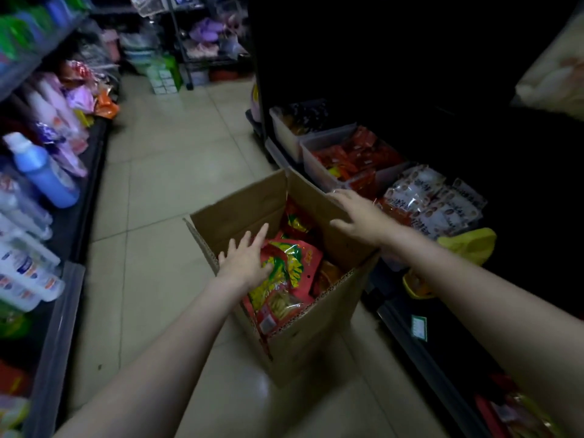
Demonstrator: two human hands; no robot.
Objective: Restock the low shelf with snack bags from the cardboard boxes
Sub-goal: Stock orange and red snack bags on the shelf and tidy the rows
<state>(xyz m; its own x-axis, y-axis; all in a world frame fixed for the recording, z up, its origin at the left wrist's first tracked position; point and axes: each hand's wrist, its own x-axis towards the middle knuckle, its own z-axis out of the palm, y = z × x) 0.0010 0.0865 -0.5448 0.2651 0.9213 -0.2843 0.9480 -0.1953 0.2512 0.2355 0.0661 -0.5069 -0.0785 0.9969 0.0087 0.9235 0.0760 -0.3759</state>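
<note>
The left hand point(246, 259) reaches into the open box point(303, 336) with its fingers spread and lying flat on the top snack bag point(284, 279). It is not holding the bag; the fingers are loose and only touch it. The right hand point(355, 216) rests on the far flap point(313, 197) of the box, fingers out straight, pressing the flap back toward the shelf point(420, 330). It grips nothing.

There is only the head view, and it looks down on everything. The box sits on the tiled floor point(164, 191), just beside the low shelf on the right. The box is full of red and yellow bags, one on top of another. On the shelf there are tubs point(319, 143) with red packs, a pile of white bags point(433, 200) and something yellow point(471, 245) beside them.

The step now looks like picking up the top bag. To do it well, I think the left hand should curl round the edge of the bag, not push down on the middle, since the chips inside may break. The right hand should keep the flap back so the bag does not catch on it. Lift the bag straight up, then carry it over to a free spot on the shelf. It is dark on that side, so a free spot is hard to see from here.
</note>
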